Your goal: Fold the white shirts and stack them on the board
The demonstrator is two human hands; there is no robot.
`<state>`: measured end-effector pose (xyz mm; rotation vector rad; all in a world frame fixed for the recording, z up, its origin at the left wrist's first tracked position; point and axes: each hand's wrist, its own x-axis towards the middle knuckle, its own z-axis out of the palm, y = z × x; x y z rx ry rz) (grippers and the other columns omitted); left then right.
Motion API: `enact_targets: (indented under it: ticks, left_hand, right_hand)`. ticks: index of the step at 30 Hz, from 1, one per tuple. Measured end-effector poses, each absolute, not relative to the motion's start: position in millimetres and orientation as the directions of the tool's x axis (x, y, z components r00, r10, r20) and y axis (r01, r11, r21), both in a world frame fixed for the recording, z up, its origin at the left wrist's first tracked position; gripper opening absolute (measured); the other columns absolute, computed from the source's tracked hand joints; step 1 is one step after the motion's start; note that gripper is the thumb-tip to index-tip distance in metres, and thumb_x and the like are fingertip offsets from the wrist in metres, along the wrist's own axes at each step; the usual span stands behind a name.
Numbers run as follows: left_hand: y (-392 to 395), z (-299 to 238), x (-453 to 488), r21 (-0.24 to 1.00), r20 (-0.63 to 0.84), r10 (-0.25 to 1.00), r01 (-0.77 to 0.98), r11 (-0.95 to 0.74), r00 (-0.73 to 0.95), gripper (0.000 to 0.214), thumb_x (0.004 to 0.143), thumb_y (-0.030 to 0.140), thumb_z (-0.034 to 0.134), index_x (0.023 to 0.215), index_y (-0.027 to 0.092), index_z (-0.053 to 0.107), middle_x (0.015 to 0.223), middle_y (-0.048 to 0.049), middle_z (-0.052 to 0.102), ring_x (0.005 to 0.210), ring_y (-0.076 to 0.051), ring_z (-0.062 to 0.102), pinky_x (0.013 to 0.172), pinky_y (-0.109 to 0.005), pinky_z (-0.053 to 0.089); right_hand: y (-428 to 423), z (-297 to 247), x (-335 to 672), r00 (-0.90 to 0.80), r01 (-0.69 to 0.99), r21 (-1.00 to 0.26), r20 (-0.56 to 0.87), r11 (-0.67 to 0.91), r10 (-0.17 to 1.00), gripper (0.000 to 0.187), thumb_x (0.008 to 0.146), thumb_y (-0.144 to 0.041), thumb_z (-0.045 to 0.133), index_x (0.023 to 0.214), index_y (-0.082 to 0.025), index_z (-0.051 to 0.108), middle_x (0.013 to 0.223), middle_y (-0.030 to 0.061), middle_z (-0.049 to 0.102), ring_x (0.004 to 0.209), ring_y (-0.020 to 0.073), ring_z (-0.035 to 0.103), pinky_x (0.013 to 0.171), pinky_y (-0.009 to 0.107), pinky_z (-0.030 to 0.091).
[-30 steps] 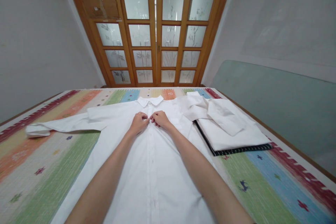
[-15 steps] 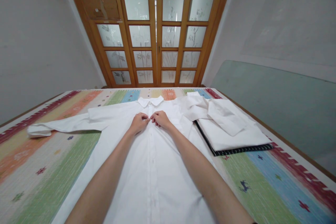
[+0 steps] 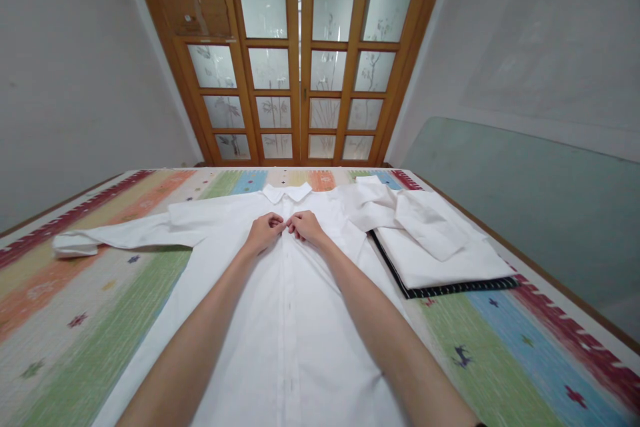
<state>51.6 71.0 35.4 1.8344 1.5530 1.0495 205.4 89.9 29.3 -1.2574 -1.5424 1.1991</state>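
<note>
— How were your hands set?

— Both your forearms reached straight out over the shirt point(image 3: 290, 320), wrists low, knuckles up. Your left hand point(image 3: 263, 232) and right hand point(image 3: 306, 227) met at the placket, fingertips almost touching, just below the collar point(image 3: 287, 193).

— Were they gripping?

— Each hand had its fingers curled, pinching the shirt front at the button line; the button itself was hidden.

— And the shirt?

— It lay flat under your grip on the striped cloth point(image 3: 100, 293), one sleeve point(image 3: 115, 237) stretched out left of your hands. A folded pile point(image 3: 440, 247) sat to the right, its near edge just beside the shirt.
</note>
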Motion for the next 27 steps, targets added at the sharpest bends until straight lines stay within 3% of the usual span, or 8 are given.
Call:
enact_targets:
  ticks: [11, 27]
  left_hand:
    - [66, 39, 61, 0.71, 0.258, 0.966, 0.683, -0.17, -0.028, 0.026, 0.071, 0.042, 0.066, 0.06, 0.019, 0.067, 0.064, -0.0048, 0.072, 0.062, -0.018, 0.064, 0.063, -0.027, 0.046]
    - [65, 35, 64, 0.694, 0.243, 0.969, 0.706, -0.142, -0.044, 0.032, 0.074, 0.044, 0.063, 0.058, 0.017, 0.07, 0.061, -0.0043, 0.071, 0.062, -0.019, 0.063, 0.061, -0.026, 0.042]
  right_hand:
    - [92, 27, 205, -0.197, 0.238, -0.969, 0.025, 0.073, 0.98, 0.024, 0.072, -0.008, 0.045, 0.065, -0.013, 0.067, 0.051, -0.0021, 0.062, 0.033, 0.0042, 0.044, 0.031, 0.013, 0.03]
    - [88, 31, 205, -0.192, 0.233, -0.97, 0.018, 0.064, 0.981, 0.026, 0.074, -0.007, 0.043, 0.067, -0.013, 0.068, 0.05, -0.003, 0.061, 0.033, 0.0042, 0.044, 0.031, 0.013, 0.03]
